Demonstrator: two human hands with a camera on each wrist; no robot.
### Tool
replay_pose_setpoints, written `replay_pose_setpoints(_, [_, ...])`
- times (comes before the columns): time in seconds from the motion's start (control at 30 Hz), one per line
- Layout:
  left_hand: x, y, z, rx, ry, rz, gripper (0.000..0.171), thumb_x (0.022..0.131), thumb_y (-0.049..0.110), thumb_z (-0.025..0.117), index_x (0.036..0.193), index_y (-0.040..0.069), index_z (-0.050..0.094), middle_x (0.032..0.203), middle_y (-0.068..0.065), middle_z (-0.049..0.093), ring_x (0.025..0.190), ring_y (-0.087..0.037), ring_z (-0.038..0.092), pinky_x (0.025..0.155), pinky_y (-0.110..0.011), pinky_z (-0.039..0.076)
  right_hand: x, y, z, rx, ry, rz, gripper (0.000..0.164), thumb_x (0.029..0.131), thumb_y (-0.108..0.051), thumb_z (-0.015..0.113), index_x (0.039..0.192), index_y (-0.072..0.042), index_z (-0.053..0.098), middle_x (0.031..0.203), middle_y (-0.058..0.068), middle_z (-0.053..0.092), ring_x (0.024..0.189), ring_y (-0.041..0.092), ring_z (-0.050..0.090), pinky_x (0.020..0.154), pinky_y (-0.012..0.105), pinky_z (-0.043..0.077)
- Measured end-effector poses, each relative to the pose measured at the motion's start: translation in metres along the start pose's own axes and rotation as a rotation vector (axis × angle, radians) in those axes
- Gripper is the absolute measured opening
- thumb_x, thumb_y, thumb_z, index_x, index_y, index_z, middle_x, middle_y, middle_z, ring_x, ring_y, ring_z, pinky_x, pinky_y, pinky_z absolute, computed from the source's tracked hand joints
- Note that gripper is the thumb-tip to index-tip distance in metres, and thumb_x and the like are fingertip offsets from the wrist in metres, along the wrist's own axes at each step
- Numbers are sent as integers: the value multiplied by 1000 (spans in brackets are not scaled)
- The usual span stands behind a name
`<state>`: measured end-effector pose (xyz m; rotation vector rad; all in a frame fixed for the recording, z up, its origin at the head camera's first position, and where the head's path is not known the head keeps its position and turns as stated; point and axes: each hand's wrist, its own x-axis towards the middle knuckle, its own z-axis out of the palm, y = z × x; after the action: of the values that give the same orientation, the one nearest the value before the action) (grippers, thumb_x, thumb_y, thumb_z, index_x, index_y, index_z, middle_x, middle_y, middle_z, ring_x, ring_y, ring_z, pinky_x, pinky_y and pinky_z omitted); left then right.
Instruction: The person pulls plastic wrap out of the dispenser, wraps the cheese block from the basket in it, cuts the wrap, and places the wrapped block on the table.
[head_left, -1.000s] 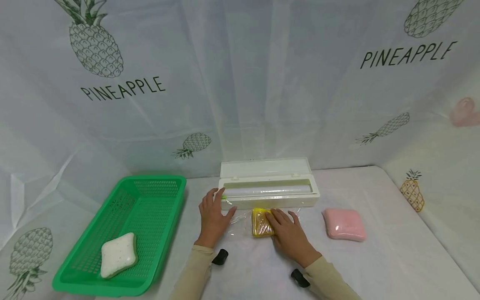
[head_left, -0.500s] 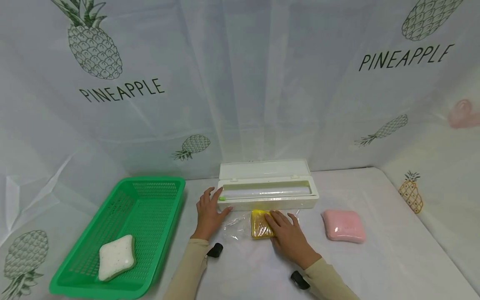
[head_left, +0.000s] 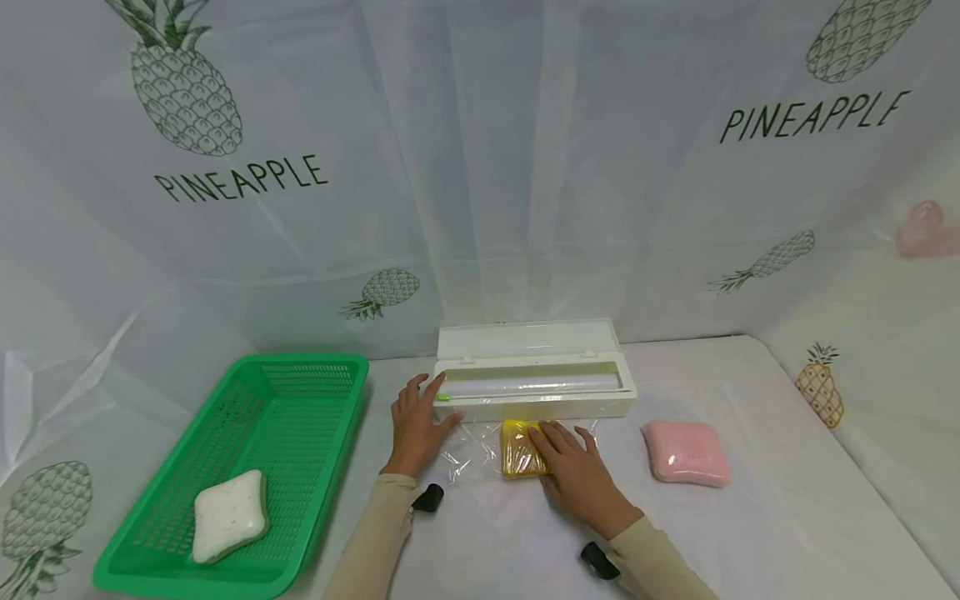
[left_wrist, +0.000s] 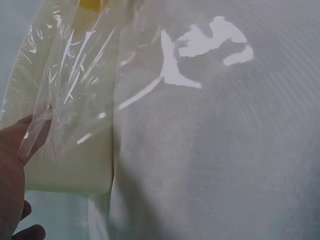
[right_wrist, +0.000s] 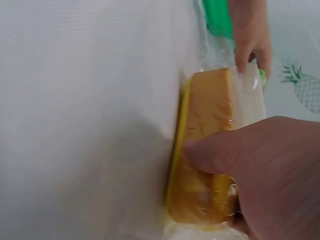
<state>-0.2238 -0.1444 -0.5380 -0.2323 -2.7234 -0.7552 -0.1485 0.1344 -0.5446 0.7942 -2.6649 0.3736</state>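
Observation:
A white cling film dispenser (head_left: 536,408) stands at the table's back, its lid raised and a roll inside. My left hand (head_left: 415,435) grips its left end, thumb at the front wall and fingers round the side, near a small green slider (head_left: 443,397). Clear film (head_left: 468,454) hangs from the box and spreads over the table. In front of the box, film covers a yellow-brown, cushion-shaped block (head_left: 517,457). My right hand (head_left: 579,471) holds the block at its right side; in the right wrist view the thumb presses the brown face (right_wrist: 207,110).
To the left stands a green mesh basket (head_left: 195,585) with a white speckled block (head_left: 231,517) in it. A shiny pink block (head_left: 686,452) lies on the white tablecloth (head_left: 787,517) at the right. A pineapple-print curtain (head_left: 510,167) hangs right behind the dispenser.
My left hand has shifted slightly left along the dispenser's end, and the green slider shows more clearly. The right hand stays on the block; the film beside it has moved a little.

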Motion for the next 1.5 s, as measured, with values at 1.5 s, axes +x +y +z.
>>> replay_pose_setpoints(1.5, [-10, -19, 4, 83, 65, 21, 92, 68, 34, 82, 144, 31, 32, 128, -10, 41, 110, -28, 39, 88, -49, 28, 151, -76, 27, 56, 104, 11, 22, 85, -27, 65, 103, -15, 67, 108, -1, 56, 104, 21, 50, 93, 38, 36])
